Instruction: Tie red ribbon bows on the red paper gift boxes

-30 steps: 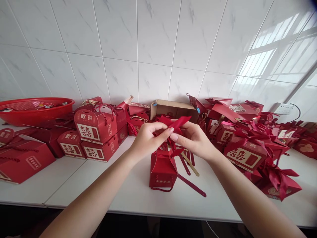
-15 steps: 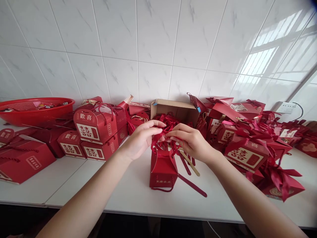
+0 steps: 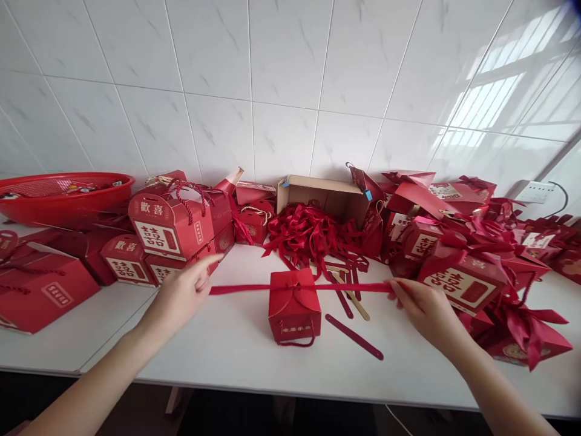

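A small red gift box [image 3: 294, 312] with a twisted cord handle stands upright on the white table in front of me. A red ribbon [image 3: 351, 288] runs nearly level across the box's top, stretched to both sides; whether it passes through or behind the top flaps I cannot tell. On the left, my left hand [image 3: 188, 287] is closed on one end, its index finger pointing out. My right hand [image 3: 420, 303] pinches the other end beside the stacked boxes. Behind the box lies a tangled heap of red ribbons [image 3: 313, 236].
Dark red and gold strips [image 3: 354, 336] lie right of the box. A cardboard box [image 3: 327, 192] sits behind the ribbons. Stacked red boxes [image 3: 170, 227] stand left, with a red plastic basket [image 3: 68, 203] beyond. More ribboned boxes [image 3: 467, 281] are piled right, near a power strip [image 3: 534, 192].
My hands were together above the box; they have moved apart, left and right, drawing the ribbon straight between them. The box's top and the ribbon heap behind now show.
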### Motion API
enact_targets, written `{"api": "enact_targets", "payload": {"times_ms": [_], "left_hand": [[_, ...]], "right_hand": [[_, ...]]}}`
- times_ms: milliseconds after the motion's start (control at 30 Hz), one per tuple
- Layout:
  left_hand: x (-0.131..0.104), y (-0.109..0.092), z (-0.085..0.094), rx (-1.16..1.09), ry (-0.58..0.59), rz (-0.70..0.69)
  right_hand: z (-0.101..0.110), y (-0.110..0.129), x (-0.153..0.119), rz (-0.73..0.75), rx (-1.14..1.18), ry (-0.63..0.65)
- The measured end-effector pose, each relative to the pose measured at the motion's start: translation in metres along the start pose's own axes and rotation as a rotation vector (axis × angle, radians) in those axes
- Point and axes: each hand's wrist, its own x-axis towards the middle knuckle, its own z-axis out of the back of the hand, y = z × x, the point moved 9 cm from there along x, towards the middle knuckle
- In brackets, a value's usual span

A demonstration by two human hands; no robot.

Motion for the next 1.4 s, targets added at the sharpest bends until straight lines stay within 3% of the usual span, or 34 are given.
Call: {"api": "enact_targets", "payload": {"times_ms": [100,233,300,433,533,700,800,1000,1100,1167,1400], "left_hand": [[-0.018,0.021,-0.027,0.002,0.16,0.021],[-0.014,-0.011,-0.036,-0.139,0.065,0.005],[-0.009,-0.03,-0.046,-0.325,0.087,0.091],[-0.008,-0.055,-0.081,-0.668,0.248,0.291],[-0.011,-0.062,-0.099,-0.778,0.374,0.384],[-0.016,-0.074,-0.108,-0.851,0.595,0.396],[-0.016,-0.081,-0.107,-0.873,0.655,0.372],[-0.015,-0.084,-0.107,-0.99,0.621,0.416],[-0.02,-0.087,-0.114,-1.11,0.637,0.488],[-0.021,-0.087,-0.116,-1.139,0.588,0.515],[-0.02,-0.082,-0.109,-0.983,0.485,0.467]], "right_hand": [[-0.012,-0.02,-0.013,0.006,-0.035,0.052],[-0.017,0.011,-0.003,0.107,-0.034,-0.04],[-0.028,0.033,0.008,0.113,0.071,0.009],[-0.075,0.064,0.021,0.034,0.331,0.286],[-0.104,0.073,0.025,0.013,0.439,0.437],[-0.134,0.061,0.016,-0.195,0.613,0.781],[-0.135,0.062,0.008,-0.221,0.706,0.926],[-0.125,0.075,0.001,-0.187,0.913,0.934],[-0.125,0.074,-0.001,-0.214,0.914,0.867],[-0.127,0.071,0.001,-0.225,0.929,0.805],[-0.131,0.049,0.004,-0.262,0.976,0.733]]}}
